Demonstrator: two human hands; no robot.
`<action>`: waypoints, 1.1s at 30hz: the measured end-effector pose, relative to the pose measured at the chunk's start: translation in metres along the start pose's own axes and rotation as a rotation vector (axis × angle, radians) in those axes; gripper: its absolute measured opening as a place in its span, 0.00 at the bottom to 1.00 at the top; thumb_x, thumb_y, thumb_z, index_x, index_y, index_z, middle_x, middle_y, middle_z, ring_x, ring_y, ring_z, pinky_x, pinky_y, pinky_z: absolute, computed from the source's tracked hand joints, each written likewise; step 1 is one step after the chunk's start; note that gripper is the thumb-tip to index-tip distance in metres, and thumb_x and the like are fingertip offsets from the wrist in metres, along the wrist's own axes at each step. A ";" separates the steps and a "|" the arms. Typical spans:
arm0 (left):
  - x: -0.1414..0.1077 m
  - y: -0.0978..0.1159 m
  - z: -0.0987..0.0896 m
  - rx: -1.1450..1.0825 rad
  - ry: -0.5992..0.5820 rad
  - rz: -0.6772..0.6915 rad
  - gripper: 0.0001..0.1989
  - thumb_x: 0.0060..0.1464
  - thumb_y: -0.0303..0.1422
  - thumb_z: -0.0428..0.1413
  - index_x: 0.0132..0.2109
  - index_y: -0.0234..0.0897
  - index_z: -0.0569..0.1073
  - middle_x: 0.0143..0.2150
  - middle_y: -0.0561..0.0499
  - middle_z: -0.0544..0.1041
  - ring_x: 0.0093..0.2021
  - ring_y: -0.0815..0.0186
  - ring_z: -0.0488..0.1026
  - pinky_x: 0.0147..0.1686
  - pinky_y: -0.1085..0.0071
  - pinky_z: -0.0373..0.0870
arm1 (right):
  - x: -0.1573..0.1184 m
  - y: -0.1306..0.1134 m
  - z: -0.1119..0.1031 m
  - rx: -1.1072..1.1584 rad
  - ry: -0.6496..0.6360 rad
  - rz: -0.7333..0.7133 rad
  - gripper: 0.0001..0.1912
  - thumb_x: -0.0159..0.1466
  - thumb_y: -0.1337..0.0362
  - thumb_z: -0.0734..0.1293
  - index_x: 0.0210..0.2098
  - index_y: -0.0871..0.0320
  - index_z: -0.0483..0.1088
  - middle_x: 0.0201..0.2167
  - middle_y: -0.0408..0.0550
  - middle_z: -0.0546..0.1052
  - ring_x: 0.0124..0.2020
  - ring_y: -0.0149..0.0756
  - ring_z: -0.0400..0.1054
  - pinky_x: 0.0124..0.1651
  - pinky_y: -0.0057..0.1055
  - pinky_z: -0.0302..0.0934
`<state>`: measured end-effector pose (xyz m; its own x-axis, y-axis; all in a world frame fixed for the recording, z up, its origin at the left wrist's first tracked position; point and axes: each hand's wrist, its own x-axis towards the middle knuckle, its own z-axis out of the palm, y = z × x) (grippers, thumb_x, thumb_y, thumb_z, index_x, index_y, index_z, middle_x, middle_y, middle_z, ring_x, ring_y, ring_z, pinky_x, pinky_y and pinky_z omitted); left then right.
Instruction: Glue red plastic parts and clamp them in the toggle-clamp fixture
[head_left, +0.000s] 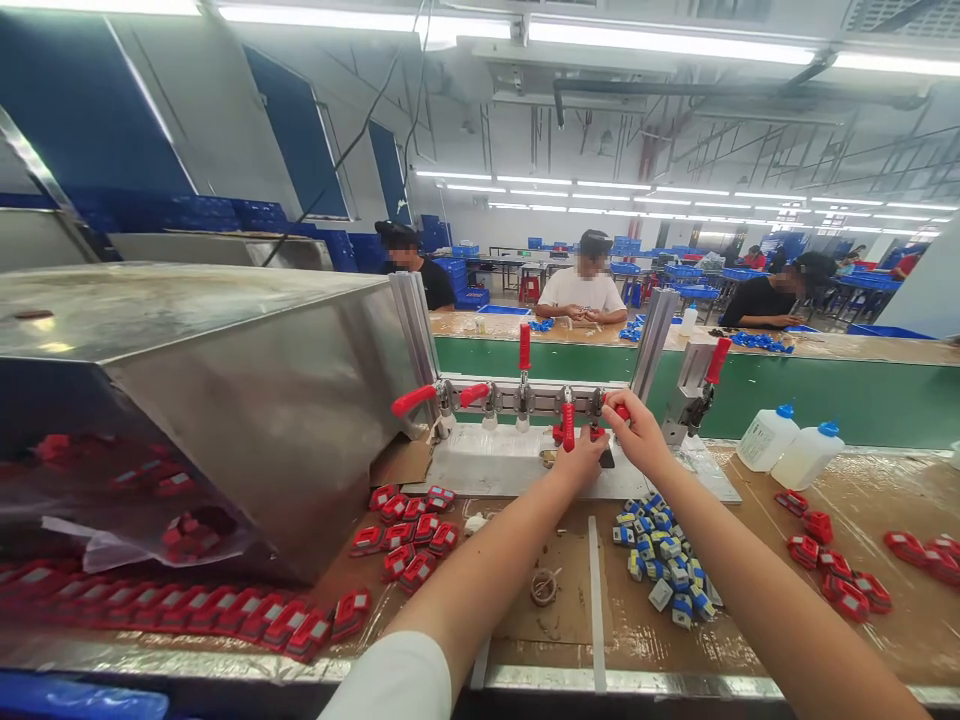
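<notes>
A metal fixture (465, 465) with several red-handled toggle clamps stands across the middle of the bench. My left hand (580, 462) reaches to its base, fingers closed at a red part (596, 434) beneath the clamps; how much of the part it grips is partly hidden. Just beside it, my right hand (632, 428) has its fingers wrapped round the red handle (618, 408) of the rightmost clamp on the rail. Left of that, one red clamp handle (568, 428) points down, while the middle handle (524, 347) stands upright.
Red parts (412, 535) lie left of my arms, near a large metal housing (262, 400). Blue-and-white parts (667, 560) are piled between my forearms. A tape roll (544, 587), two bottles (806, 457) and more red parts (847, 580) share the bench. People work at the opposite bench.
</notes>
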<state>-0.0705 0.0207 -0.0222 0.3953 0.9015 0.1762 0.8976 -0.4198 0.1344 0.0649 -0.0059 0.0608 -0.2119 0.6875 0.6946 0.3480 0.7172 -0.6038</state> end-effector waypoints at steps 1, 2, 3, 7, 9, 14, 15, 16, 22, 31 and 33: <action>0.002 -0.001 -0.001 -0.002 0.003 0.002 0.32 0.59 0.26 0.54 0.69 0.48 0.64 0.63 0.36 0.65 0.56 0.48 0.74 0.47 0.57 0.77 | 0.000 0.001 0.000 0.011 -0.008 -0.007 0.13 0.72 0.52 0.62 0.35 0.54 0.64 0.38 0.46 0.71 0.42 0.38 0.66 0.49 0.34 0.62; 0.004 -0.002 -0.002 -0.002 0.003 0.000 0.31 0.59 0.28 0.55 0.69 0.48 0.64 0.62 0.37 0.66 0.55 0.49 0.74 0.47 0.58 0.77 | 0.000 0.001 -0.001 0.021 -0.013 -0.012 0.13 0.71 0.53 0.62 0.35 0.54 0.64 0.38 0.46 0.71 0.43 0.38 0.67 0.50 0.34 0.62; 0.006 -0.003 -0.002 -0.003 0.003 -0.003 0.32 0.59 0.29 0.56 0.69 0.48 0.64 0.62 0.37 0.66 0.55 0.49 0.74 0.47 0.58 0.77 | 0.000 0.002 -0.001 0.034 -0.019 -0.019 0.13 0.71 0.53 0.63 0.35 0.54 0.64 0.39 0.46 0.71 0.43 0.39 0.67 0.50 0.35 0.63; 0.008 0.000 -0.002 -0.007 0.012 -0.014 0.33 0.59 0.30 0.57 0.70 0.49 0.62 0.63 0.36 0.65 0.55 0.49 0.74 0.48 0.57 0.76 | -0.010 0.014 -0.003 0.120 0.014 -0.006 0.14 0.71 0.51 0.63 0.40 0.54 0.70 0.44 0.50 0.74 0.43 0.39 0.70 0.46 0.35 0.65; 0.005 0.002 -0.001 -0.007 0.022 -0.017 0.31 0.60 0.29 0.56 0.69 0.49 0.63 0.65 0.36 0.63 0.54 0.50 0.75 0.48 0.57 0.76 | -0.022 0.029 0.000 0.103 0.155 0.141 0.19 0.72 0.48 0.58 0.46 0.55 0.71 0.40 0.50 0.76 0.35 0.37 0.69 0.40 0.34 0.65; -0.002 0.003 0.002 0.004 0.035 -0.025 0.31 0.59 0.30 0.55 0.69 0.48 0.63 0.69 0.34 0.60 0.53 0.48 0.76 0.47 0.56 0.76 | -0.044 0.080 0.019 -0.104 0.194 0.566 0.25 0.68 0.46 0.59 0.36 0.59 0.77 0.23 0.48 0.74 0.26 0.40 0.68 0.32 0.33 0.62; -0.002 0.003 0.003 0.006 0.036 -0.030 0.32 0.59 0.30 0.55 0.70 0.48 0.62 0.69 0.34 0.61 0.54 0.48 0.76 0.48 0.55 0.76 | -0.043 0.088 0.024 -0.106 0.160 0.582 0.24 0.67 0.46 0.61 0.34 0.59 0.77 0.22 0.48 0.75 0.26 0.41 0.70 0.32 0.33 0.62; -0.002 0.002 0.003 0.006 0.038 -0.034 0.32 0.60 0.30 0.55 0.70 0.48 0.61 0.69 0.34 0.61 0.54 0.48 0.76 0.48 0.55 0.76 | -0.042 0.095 0.029 -0.102 0.139 0.590 0.24 0.66 0.46 0.62 0.33 0.59 0.78 0.21 0.48 0.75 0.26 0.42 0.70 0.31 0.33 0.63; -0.004 -0.002 0.002 -0.014 0.030 -0.034 0.33 0.59 0.29 0.54 0.70 0.47 0.62 0.70 0.35 0.60 0.56 0.47 0.75 0.49 0.55 0.77 | -0.032 0.109 0.045 -0.093 0.067 0.654 0.24 0.65 0.47 0.62 0.33 0.61 0.81 0.18 0.47 0.75 0.23 0.41 0.70 0.28 0.32 0.62; -0.007 -0.003 -0.004 -0.027 0.000 -0.033 0.36 0.57 0.28 0.54 0.72 0.49 0.60 0.73 0.35 0.57 0.60 0.45 0.73 0.49 0.54 0.77 | -0.025 0.080 0.026 -0.093 0.213 0.592 0.28 0.66 0.43 0.60 0.41 0.61 0.79 0.30 0.54 0.80 0.31 0.43 0.73 0.32 0.32 0.63; -0.008 -0.002 -0.005 -0.038 -0.018 -0.036 0.35 0.56 0.28 0.55 0.71 0.49 0.62 0.73 0.34 0.57 0.60 0.45 0.73 0.50 0.53 0.77 | -0.013 0.059 0.013 -0.032 0.248 0.547 0.31 0.68 0.42 0.57 0.47 0.61 0.77 0.31 0.52 0.79 0.28 0.40 0.70 0.30 0.32 0.61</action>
<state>-0.0763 0.0139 -0.0188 0.3661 0.9178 0.1534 0.9036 -0.3900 0.1773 0.0766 0.0285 0.0109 0.2235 0.9060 0.3596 0.3744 0.2608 -0.8898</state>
